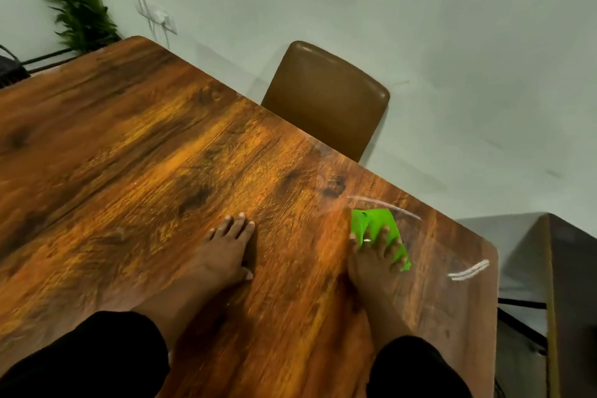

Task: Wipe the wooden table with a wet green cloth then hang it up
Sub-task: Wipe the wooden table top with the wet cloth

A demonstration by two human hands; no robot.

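Note:
A bright green cloth (374, 223), folded flat, lies on the wooden table (145, 152) near its right end. My right hand (371, 260) presses down on the cloth with fingers spread over it; a ring shows on one finger. My left hand (226, 250) rests flat on the bare wood to the left of the cloth, fingers together, holding nothing. Wet streaks glint on the wood beyond and to the right of the cloth. Both forearms wear black sleeves.
A brown padded chair (326, 97) stands against the table's far edge. A green plant (82, 16) and a wall socket with white cables (161, 18) sit at the back left. Another dark piece of furniture (568, 284) stands off the table's right end.

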